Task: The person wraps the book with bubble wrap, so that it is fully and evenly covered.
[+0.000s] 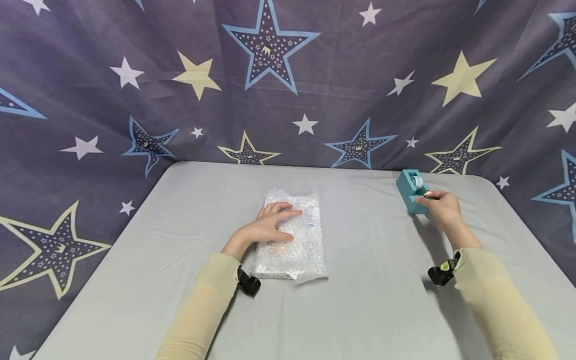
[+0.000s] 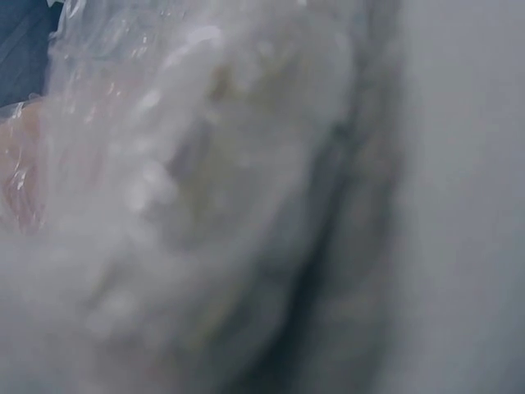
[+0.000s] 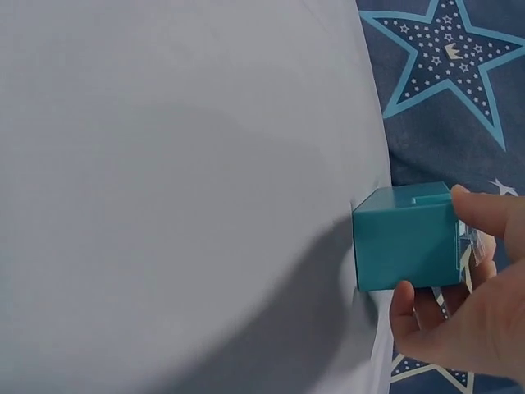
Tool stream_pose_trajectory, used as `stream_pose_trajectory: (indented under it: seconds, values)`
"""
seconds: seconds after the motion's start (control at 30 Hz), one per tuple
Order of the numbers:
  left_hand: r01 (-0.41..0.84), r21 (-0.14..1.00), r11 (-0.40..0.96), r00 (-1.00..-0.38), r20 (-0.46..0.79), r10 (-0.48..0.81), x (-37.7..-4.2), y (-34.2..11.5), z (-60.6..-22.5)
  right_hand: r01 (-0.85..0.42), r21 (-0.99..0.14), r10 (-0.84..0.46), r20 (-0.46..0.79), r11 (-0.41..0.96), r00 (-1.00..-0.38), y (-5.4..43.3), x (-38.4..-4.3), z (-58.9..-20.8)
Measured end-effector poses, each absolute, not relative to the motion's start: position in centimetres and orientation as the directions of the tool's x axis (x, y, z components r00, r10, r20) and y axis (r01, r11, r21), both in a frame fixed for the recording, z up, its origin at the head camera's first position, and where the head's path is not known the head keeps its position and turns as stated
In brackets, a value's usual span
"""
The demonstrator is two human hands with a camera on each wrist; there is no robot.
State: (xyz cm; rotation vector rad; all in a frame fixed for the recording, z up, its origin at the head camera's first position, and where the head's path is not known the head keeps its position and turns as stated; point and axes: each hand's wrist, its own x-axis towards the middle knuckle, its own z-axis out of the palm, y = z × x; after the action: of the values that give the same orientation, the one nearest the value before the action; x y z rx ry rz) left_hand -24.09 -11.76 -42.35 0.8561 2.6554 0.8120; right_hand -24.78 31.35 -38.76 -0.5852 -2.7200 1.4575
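A flat rectangular package in clear bubble wrap (image 1: 306,255) lies on the table. My left hand (image 1: 270,225) rests on its left half, fingers spread. Close up in the left wrist view, the bubble wrap (image 2: 180,205) is blurred, with a bit of hand (image 2: 23,160) at the left edge. At the table's back right stands a teal tape dispenser (image 1: 407,192) with a roll of tape (image 1: 418,182). My right hand (image 1: 443,207) is at its front end, thumb against the dispenser. Beside the fingers in the right wrist view shows clear tape (image 3: 473,240), apparently pinched; the contact is partly hidden.
A pale grey cloth covers the table (image 1: 369,300). Behind it and along both sides hangs a dark curtain (image 1: 333,65) printed with stars. Black straps with small cameras (image 1: 248,282) sit on both wrists.
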Motion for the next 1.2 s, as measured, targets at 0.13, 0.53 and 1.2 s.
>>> stream_pose_trajectory:
  seconds: [0.13,0.53,1.2]
  values:
    - [0.47,0.577,0.668,-0.799,-0.044,0.599,-24.0,-11.8,-42.4,0.345,-0.77,0.379,-0.145,0.537,-0.914,31.2,-24.5,-38.7]
    - [0.466,0.584,0.665,-0.8,-0.043,0.598,-23.9,-11.8,-42.5,0.363,-0.775,0.475,-0.092,0.518,-0.875,30.9,-24.2,-39.4]
    - [0.478,0.573,0.666,-0.803,-0.023,0.595,-24.1,-11.8,-42.7,0.41,-0.85,0.538,-0.187,0.331,-0.822,30.9,-22.9,-41.1]
